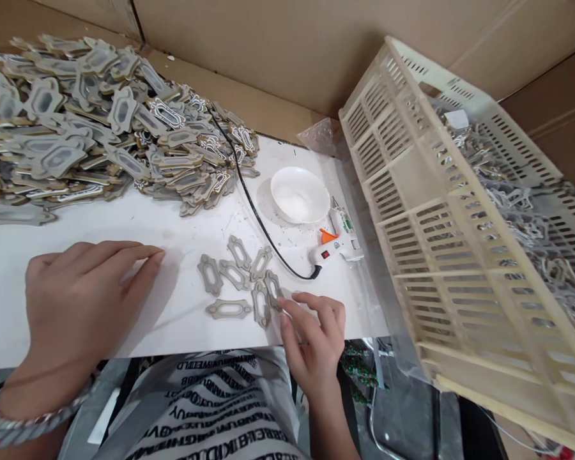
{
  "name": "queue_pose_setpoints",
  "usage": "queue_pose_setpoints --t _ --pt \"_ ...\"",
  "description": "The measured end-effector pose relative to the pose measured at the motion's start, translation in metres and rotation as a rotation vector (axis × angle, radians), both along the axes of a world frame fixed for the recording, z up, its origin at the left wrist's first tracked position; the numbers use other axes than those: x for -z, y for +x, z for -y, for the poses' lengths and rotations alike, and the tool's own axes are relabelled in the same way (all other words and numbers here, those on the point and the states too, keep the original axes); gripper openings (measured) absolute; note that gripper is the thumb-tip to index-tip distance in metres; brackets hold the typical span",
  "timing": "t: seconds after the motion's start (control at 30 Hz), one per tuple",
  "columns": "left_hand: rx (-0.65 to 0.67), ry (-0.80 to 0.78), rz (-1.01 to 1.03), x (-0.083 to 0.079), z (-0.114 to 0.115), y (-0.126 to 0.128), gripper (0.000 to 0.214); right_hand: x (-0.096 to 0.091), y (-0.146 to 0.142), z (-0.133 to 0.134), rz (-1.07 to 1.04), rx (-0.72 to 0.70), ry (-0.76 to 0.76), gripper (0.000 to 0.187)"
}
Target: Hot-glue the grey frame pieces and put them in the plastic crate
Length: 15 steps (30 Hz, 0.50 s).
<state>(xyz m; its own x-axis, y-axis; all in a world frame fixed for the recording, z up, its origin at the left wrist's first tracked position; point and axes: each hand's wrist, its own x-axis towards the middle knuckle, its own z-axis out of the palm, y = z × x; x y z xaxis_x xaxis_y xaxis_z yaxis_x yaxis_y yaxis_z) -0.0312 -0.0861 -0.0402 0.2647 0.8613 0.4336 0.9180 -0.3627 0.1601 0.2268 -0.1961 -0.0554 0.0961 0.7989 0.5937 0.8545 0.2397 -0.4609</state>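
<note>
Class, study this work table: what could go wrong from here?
The right hand might snag the thin black cord nearby and drag the white plastic glue gun with its orange trigger. If hot, that gun could burn fingers reaching past it. The big heap of flat grey frame-shaped pieces could slide towards the left hand.

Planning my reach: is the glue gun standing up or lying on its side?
The glue gun lies on its side: its red switch and orange trigger show side-on from above.
</note>
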Motion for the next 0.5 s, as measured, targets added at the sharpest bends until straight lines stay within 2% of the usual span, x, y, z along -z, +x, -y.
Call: queue_pose_setpoints --t 0.1,0.13,0.2,0.27,0.37,0.43,0.5 --pt "0.019 -0.211 0.342 -0.011 0.011 0.009 0.023 -0.008 -0.007 -0.004 -0.066 -0.017 0.014 0.02" --pt "0.064 -0.281 0.421 -0.014 0.016 0.013 0.018 -0.011 -0.011 -0.006 -0.111 -0.045 0.007 0.021" --pt "0.221 -0.323 0.498 -0.019 0.028 0.023 0.014 -0.017 -0.022 -0.009 -0.236 -0.142 -0.027 0.021" --pt "0.369 -0.337 0.525 -0.021 0.039 0.033 0.017 -0.021 -0.031 -0.012 -0.389 -0.236 -0.082 0.016" --pt "0.462 -0.358 0.535 -0.017 0.051 0.04 0.022 -0.023 -0.037 -0.014 -0.566 -0.31 -0.155 0.008" --pt "0.483 -0.322 0.482 -0.011 0.052 0.036 0.025 -0.022 -0.03 -0.014 -0.579 -0.324 -0.173 0.012" --pt "0.468 -0.254 0.355 -0.003 0.048 0.025 0.035 -0.019 -0.016 -0.013 -0.481 -0.275 -0.145 0.015"
